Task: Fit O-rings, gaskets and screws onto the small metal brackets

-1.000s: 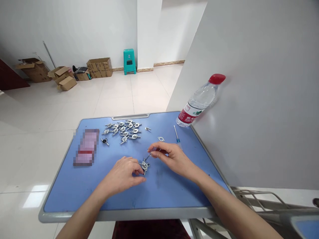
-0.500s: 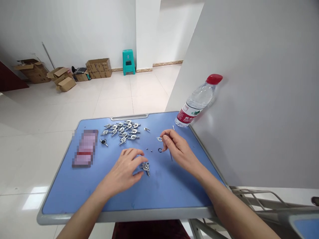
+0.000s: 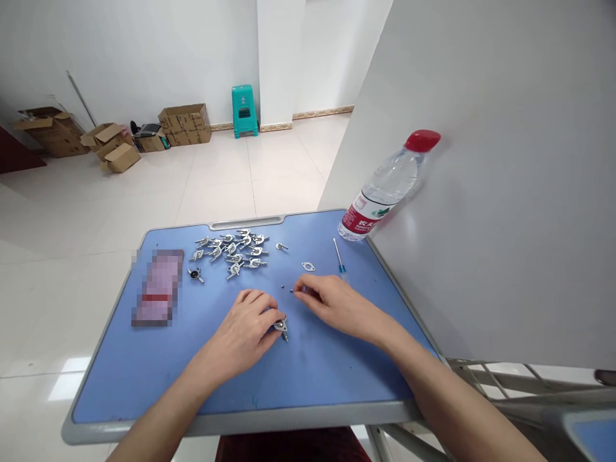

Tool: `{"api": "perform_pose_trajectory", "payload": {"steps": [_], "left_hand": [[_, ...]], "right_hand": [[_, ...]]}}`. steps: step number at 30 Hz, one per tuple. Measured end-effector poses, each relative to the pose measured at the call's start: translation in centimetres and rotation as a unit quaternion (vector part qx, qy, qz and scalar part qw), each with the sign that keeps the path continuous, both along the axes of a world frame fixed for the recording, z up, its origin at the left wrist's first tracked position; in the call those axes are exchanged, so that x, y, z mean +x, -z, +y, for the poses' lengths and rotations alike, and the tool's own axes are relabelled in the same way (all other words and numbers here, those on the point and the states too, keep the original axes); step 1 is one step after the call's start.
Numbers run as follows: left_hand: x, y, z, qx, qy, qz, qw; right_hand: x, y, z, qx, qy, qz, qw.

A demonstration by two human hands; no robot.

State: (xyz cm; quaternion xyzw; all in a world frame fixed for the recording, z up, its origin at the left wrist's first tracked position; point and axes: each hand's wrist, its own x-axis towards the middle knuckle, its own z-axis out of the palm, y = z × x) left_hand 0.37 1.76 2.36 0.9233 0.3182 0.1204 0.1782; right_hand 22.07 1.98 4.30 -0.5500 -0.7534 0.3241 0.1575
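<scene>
My left hand [image 3: 248, 330] has its thumb and fingers closed around a small metal valve [image 3: 282, 326] with an oval flange, which rests on the table and is partly covered by the fingers. My right hand [image 3: 337, 303] is in a pinch low over the table; whatever lies between its fingertips is hidden. Right by those fingertips is a tiny metal piece [image 3: 291, 290], and another tiny piece [image 3: 282, 286] lies just left of it. Beyond the right hand are a flat metal plate [image 3: 308, 266] with a hole and a screwdriver [image 3: 339, 253] with a blue handle.
Several similar metal valves [image 3: 235, 249] are heaped at the back of the blue table [image 3: 158, 378]. One valve with a black centre [image 3: 195, 274] and a small fork-shaped part [image 3: 282, 246] lie apart. A pixelated purple object [image 3: 158, 289] is at left, a water bottle [image 3: 380, 192] back right.
My left fingers have closed on the valve. My right hand has moved left and nearer, uncovering the screwdriver. The dark ring and a thin rod by that hand no longer show.
</scene>
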Motion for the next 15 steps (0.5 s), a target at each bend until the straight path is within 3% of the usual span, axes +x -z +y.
{"api": "perform_pose_trajectory", "payload": {"steps": [5,15], "left_hand": [[0.2,0.2,0.0,-0.004,-0.012,0.003,1.000],[0.5,0.5,-0.2,-0.007,-0.050,0.006,0.999]], "right_hand": [[-0.4,-0.1,-0.8,-0.062,-0.105,-0.088,0.989],[-2.2,0.8,-1.7,-0.070,-0.105,-0.082,0.989]]}}
